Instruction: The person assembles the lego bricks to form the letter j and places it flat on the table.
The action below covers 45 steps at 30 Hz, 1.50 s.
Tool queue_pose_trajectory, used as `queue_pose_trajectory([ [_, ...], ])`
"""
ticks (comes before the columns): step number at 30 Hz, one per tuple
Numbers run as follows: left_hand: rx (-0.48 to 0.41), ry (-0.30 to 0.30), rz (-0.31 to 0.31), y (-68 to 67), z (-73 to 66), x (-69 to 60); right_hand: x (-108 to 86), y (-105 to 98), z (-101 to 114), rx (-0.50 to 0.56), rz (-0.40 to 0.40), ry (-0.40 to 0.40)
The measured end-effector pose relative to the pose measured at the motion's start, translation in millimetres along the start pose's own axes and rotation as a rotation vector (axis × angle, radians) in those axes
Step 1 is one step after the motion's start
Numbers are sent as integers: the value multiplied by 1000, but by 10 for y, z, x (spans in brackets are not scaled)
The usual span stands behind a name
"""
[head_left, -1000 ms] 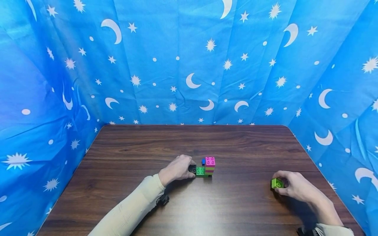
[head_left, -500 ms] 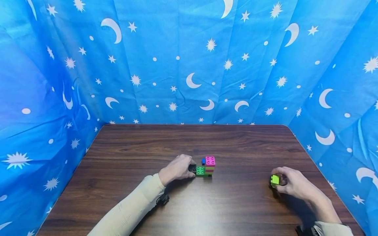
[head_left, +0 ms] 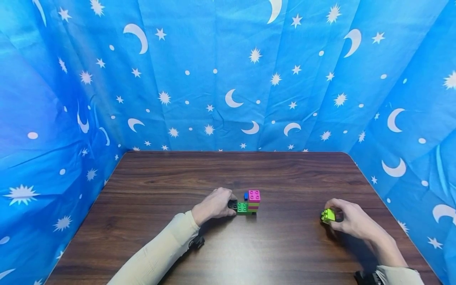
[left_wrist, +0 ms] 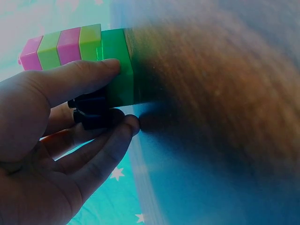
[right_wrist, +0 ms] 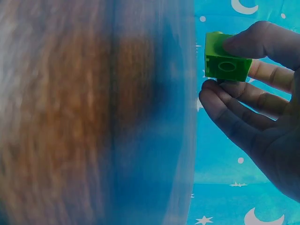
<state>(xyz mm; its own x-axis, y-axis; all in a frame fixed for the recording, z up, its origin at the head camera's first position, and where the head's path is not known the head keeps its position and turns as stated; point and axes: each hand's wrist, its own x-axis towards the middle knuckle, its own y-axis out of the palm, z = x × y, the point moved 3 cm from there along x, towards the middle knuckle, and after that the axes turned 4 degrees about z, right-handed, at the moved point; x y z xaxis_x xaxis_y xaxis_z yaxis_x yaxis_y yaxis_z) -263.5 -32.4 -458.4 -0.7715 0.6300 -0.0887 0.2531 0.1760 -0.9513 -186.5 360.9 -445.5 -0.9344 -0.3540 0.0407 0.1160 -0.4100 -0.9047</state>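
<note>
A brick build stands on the table. In it a green brick [head_left: 242, 207] lies low, and on its right a stack of pink and lime layers rises to a pink top brick [head_left: 254, 195]. A small blue brick [head_left: 246, 196] shows beside the stack's top. At the build's left end, my left hand [head_left: 215, 202] pinches a black brick [left_wrist: 89, 108], its thumb along the green brick in the left wrist view. Far to the right, my right hand [head_left: 352, 218] holds a lime green brick [right_wrist: 228, 57] between thumb and fingers, clear of the tabletop. Studs on the lime brick face left.
A dark wood-grain table [head_left: 178, 170] carries the build. Around its back and sides hangs a blue cloth [head_left: 199, 47] with white moons and stars. Bare tabletop lies between the two hands.
My right hand has turned the lime green brick, so its studs now show on the left, and has shifted slightly left and away from me. The left hand and the build have stayed put.
</note>
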Motion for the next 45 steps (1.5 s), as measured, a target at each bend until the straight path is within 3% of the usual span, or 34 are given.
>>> queue_pose_trajectory([
  [18,3,11,-2,20,0,-29,91,29,85,-8,-38,41],
  [29,-7,-8,14,41,5,-28,152,93,155,32,-122,-15],
  [37,9,2,5,33,8,-27,212,92,215,29,-127,-36],
  [45,17,16,0,30,9,-25,274,117,266,93,-97,-35],
])
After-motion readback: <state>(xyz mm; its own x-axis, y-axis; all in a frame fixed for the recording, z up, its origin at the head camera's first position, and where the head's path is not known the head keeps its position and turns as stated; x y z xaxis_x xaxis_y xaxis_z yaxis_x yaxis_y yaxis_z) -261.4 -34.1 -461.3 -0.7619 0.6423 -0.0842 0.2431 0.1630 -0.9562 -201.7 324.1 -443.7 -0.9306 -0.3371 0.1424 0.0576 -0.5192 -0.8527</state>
